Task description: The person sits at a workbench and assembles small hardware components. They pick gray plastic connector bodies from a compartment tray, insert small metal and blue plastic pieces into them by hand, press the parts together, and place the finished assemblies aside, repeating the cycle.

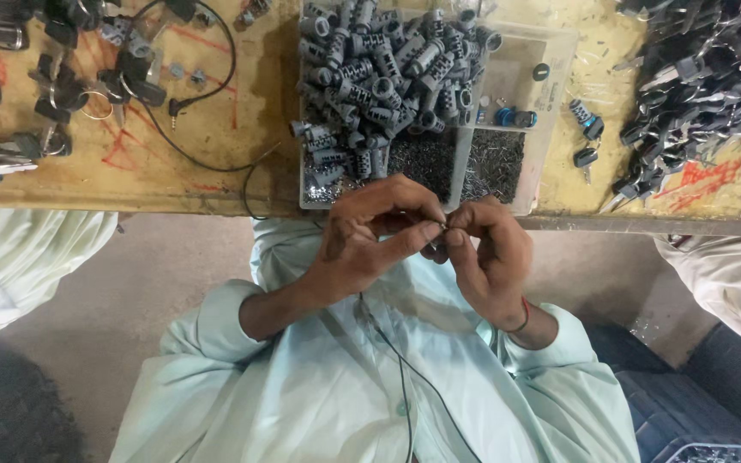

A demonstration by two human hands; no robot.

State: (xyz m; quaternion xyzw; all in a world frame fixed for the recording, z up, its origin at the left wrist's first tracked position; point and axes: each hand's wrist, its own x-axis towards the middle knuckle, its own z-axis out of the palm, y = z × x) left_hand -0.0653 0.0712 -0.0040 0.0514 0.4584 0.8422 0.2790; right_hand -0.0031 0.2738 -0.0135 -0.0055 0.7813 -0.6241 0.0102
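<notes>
My left hand (362,236) and my right hand (490,257) meet just below the table's front edge, over my pale green shirt. Their fingertips pinch a small metal part (442,225) between them; a dark piece shows under my right thumb, mostly hidden. Just beyond the hands sits a clear plastic tray (551,103). It holds a heap of grey lock cylinders (388,69) and compartments of tiny dark metal pins (490,163).
The worn yellow table (216,146) carries black-headed keys at the left (45,86) and a big pile at the right (705,77). A black cable with a jack plug (173,107) trails across it. People in white sit on both sides. A blue crate (696,429) stands lower right.
</notes>
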